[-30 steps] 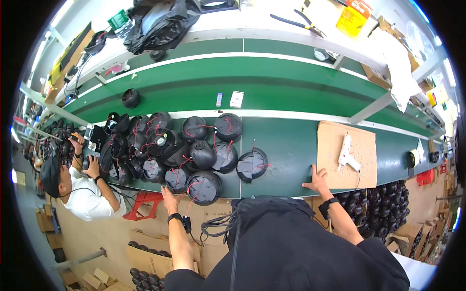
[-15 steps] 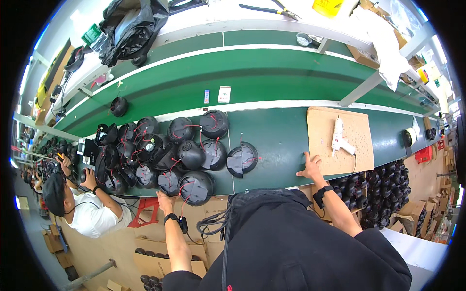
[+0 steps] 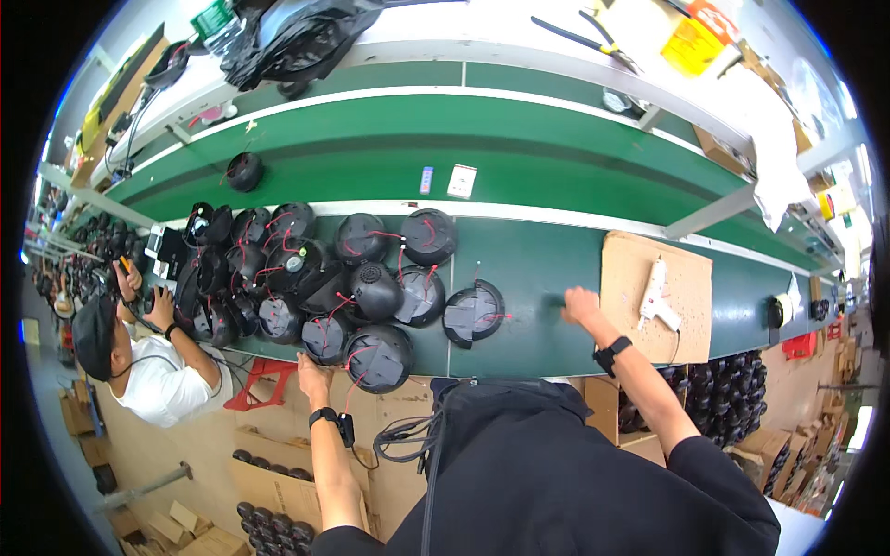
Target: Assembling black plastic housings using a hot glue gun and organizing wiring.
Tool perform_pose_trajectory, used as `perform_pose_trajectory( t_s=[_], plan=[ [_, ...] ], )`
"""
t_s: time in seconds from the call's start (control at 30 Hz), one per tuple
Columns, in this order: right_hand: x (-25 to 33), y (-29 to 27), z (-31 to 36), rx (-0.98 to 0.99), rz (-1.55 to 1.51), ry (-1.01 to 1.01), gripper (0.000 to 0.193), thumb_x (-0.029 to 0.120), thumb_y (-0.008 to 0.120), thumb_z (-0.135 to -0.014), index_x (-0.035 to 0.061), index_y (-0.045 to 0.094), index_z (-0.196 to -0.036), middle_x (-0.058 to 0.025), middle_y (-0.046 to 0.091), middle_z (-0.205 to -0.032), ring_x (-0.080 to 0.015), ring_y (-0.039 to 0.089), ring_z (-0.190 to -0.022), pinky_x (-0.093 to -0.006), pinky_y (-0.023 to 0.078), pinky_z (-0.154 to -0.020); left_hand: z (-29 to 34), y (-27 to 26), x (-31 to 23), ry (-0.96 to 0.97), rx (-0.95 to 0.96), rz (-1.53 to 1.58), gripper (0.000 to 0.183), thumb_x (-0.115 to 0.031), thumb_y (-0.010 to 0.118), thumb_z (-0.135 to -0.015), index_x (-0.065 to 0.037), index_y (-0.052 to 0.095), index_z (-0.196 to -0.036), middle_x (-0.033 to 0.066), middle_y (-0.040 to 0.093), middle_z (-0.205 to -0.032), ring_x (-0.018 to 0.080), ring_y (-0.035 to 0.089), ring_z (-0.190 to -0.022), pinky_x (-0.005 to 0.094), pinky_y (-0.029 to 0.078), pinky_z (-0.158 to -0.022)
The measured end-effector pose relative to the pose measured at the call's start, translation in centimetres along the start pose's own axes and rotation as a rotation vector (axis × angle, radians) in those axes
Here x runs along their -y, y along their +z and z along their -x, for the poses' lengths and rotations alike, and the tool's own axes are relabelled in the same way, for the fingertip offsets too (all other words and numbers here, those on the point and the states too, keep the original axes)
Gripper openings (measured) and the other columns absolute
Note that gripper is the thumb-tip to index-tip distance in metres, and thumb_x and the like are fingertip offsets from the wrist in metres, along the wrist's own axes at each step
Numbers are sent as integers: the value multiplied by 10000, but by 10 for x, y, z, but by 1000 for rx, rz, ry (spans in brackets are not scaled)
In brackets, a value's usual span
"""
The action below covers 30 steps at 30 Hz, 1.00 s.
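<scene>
My left hand point(image 3: 315, 377) is at the near bench edge, its fingers stretched toward a round black housing point(image 3: 326, 340) with red wires. Whether it touches the housing I cannot tell. Just right of it lies another black housing point(image 3: 380, 360) with a flat grey panel. My right hand point(image 3: 582, 306) is over the green bench, left of the cardboard sheet point(image 3: 688, 278), its fingers curled in and slightly blurred, with nothing visible in them. Between the hands a single black housing point(image 3: 474, 313) lies with its red-wired side up. A white glue gun point(image 3: 656, 298) rests on the cardboard.
Several more black housings point(image 3: 373, 289) crowd the bench to the left. A co-worker in a white shirt point(image 3: 176, 375) works beyond them. Across the green strip lie a small white card point(image 3: 462, 181) and a blue packet point(image 3: 426, 180). Pliers point(image 3: 589, 42) lie on the upper shelf.
My right hand has left the bench edge, moved away from me, and its spread fingers have curled in. My left hand stays by the same housings. The view has shifted a little.
</scene>
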State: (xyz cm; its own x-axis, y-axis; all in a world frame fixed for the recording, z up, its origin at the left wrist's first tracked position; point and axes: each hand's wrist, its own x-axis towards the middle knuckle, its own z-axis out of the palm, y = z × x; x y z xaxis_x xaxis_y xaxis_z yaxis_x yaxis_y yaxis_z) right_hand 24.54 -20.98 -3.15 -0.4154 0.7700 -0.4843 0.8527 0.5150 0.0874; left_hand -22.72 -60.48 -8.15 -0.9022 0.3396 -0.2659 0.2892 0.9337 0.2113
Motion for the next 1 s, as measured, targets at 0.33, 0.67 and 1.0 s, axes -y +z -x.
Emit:
perform_pose_trajectory(
  t_s=[0.33,0.67,1.0],
  plan=[
    [94,-117,-215,-443,-47,-417,247,-30,584,-723,125,686,-886,-151,546,-1122,-325,512,-1149,-429,512,-830,4,-14,-39,-118,38,-82,952,-260,917,-520,-102,460,-1340,95,400,-1477,274,481,-1276,398,485,-975],
    [147,-139,-265,-325,-265,-610,530,-74,596,-727,171,553,-1196,-236,438,-1334,-392,449,-1237,-458,473,-931,12,-11,-23,-57,-26,-27,886,-210,872,-578,-93,459,-1353,97,417,-1464,299,495,-1255,405,494,-943],
    [166,-153,-307,-444,577,-740,1037,158,813,-679,416,201,-1475,-168,231,-1537,-367,347,-1363,-537,401,-1020,8,-12,-24,-6,-9,-92,861,-204,851,-607,-76,438,-1352,115,423,-1457,341,551,-1173,424,503,-907]
  ],
)
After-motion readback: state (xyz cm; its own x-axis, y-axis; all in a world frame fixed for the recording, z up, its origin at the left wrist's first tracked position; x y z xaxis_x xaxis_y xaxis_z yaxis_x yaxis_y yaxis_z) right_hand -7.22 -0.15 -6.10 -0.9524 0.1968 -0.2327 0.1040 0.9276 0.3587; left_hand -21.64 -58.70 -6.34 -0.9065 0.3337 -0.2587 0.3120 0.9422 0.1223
